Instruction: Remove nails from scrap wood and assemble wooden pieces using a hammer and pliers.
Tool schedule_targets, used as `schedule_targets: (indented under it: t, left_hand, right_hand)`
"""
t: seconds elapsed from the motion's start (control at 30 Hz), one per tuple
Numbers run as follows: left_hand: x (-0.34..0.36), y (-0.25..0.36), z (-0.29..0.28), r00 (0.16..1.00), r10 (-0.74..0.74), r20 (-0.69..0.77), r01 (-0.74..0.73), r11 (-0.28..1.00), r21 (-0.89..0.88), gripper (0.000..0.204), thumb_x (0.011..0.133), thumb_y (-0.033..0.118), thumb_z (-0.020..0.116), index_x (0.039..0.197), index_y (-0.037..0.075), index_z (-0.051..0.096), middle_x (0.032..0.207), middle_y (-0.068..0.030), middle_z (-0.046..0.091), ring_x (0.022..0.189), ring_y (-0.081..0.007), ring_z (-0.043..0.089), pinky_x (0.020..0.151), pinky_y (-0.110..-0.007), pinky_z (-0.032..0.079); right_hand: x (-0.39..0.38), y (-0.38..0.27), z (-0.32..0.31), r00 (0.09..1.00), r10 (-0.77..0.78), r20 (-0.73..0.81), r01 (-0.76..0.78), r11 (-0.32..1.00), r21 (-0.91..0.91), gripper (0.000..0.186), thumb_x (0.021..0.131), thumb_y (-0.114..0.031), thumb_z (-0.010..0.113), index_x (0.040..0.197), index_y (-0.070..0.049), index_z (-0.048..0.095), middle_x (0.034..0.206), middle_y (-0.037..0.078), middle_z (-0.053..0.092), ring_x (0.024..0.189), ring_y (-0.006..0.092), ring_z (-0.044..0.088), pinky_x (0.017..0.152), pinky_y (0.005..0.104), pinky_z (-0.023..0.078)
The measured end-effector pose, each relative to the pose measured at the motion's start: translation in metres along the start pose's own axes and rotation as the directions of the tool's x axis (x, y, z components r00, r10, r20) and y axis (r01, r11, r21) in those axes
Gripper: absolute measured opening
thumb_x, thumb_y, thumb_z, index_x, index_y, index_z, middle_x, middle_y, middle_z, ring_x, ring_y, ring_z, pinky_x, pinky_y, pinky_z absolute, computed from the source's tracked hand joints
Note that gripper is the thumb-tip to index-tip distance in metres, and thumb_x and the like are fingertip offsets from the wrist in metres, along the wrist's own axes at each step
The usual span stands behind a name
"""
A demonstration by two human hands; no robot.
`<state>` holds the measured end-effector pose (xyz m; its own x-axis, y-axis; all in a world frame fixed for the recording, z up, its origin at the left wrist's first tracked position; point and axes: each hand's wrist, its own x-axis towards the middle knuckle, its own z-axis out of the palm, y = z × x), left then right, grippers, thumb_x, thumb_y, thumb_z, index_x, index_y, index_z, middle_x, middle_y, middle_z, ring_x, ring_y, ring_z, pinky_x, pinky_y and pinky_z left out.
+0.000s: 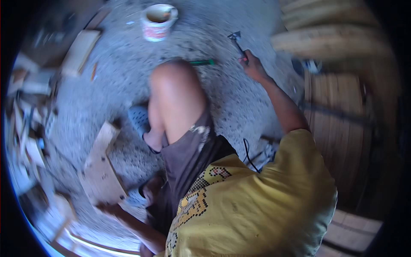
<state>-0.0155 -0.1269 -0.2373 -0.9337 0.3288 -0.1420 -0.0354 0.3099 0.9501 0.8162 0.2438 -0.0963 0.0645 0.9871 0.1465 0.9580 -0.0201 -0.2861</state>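
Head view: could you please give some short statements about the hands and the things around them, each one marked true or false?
1. The right hand grips a hammer-like tool. True.
2. The white bucket lies on its side. False: it stands upright.
3. The left hand is at the lower edge of a pale wooden piece. True.
4. The hammer-like tool's head is inside the bucket. False: the two are apart.
5. The person's shirt is blue. False: it is yellow.
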Motion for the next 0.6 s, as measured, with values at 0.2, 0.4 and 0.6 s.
schedule_targets:
  t: [0.2,0.4,0.6]
  left_hand:
    - [0.036,0.046,0.023,0.929,-0.367,-0.049,0.314,0.85,-0.424,0.083,0.094,0.072,0.057,0.153,0.014,0.051,0.161,-0.0193,0.044,0.146,-0.045,0.041,0.119,-0.07,0.032]
    - [0.057,0.068,0.05,0.906,-0.413,-0.087,0.332,0.824,-0.46,0.079,0.093,0.064,0.068,0.152,0.014,0.052,0.155,-0.017,0.053,0.143,-0.0391,0.048,0.118,-0.066,0.038]
    - [0.032,0.043,0.072,0.888,-0.436,0.147,0.448,0.746,-0.493,0.079,0.095,0.062,0.067,0.154,0.012,0.049,0.154,-0.0145,0.055,0.142,-0.0375,0.05,0.119,-0.064,0.038]
  right_hand:
    - [-0.142,0.207,0.009,0.731,0.665,-0.153,-0.682,0.72,-0.128,0.033,0.097,-0.04,0.068,0.112,-0.013,0.057,0.096,0.02,0.07,0.092,0.0402,0.07,0.08,0.0486,0.053]
    - [-0.231,0.312,-0.04,0.22,0.874,0.433,-0.971,0.152,0.185,0.03,0.095,-0.018,0.068,0.123,-0.008,0.065,0.107,0.01,0.07,0.089,0.029,0.07,0.064,0.0595,0.051]
    - [-0.247,0.156,0.038,0.244,0.463,0.852,-0.969,0.143,0.2,0.039,0.11,-0.023,0.046,0.145,-0.009,0.056,0.129,0.018,0.07,0.112,0.0352,0.074,0.096,0.0487,0.059]
